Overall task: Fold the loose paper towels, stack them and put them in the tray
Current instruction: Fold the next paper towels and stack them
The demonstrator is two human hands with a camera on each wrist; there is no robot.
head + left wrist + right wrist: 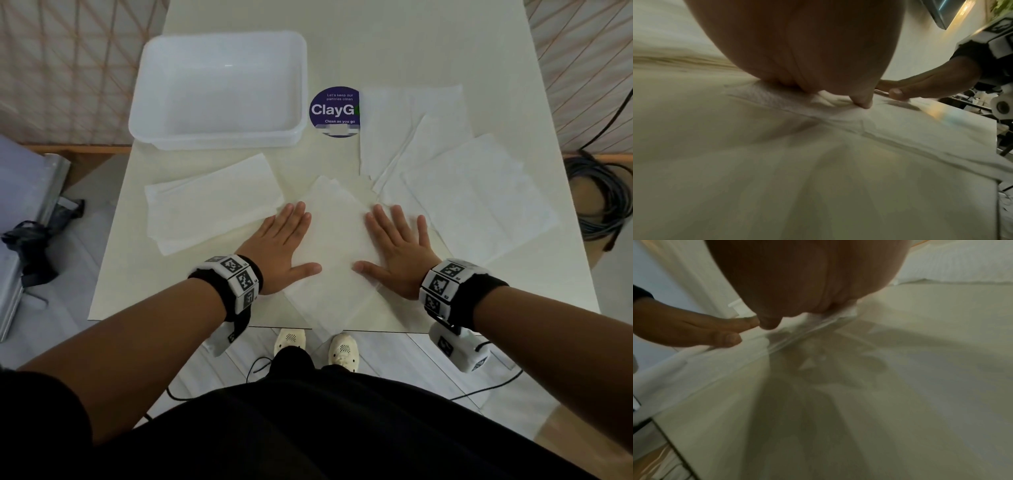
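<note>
Both hands lay flat, fingers straight and spread, palms down on one paper towel (337,246) at the near edge of the worktop (387,44); neither gripped anything. Left hand (279,248) pressed the towel's left side, right hand (397,251) its right side, thumbs pointing inward toward each other, apart. That towel sat turned like a diamond, its near corner hanging just over the worktop's near edge. A folded stack of towels (209,202) lay just left of it, toward the left edge. Loose towels (455,178) overlapped in a fan along the right edge, flat. White plastic tray (219,89) stood at the far left part of the worktop, nothing visible in it. Round dark sticker (334,111) lay between tray and loose towels, partly covered by one. Wrist views were blurred, showing only palms on paper.
</note>
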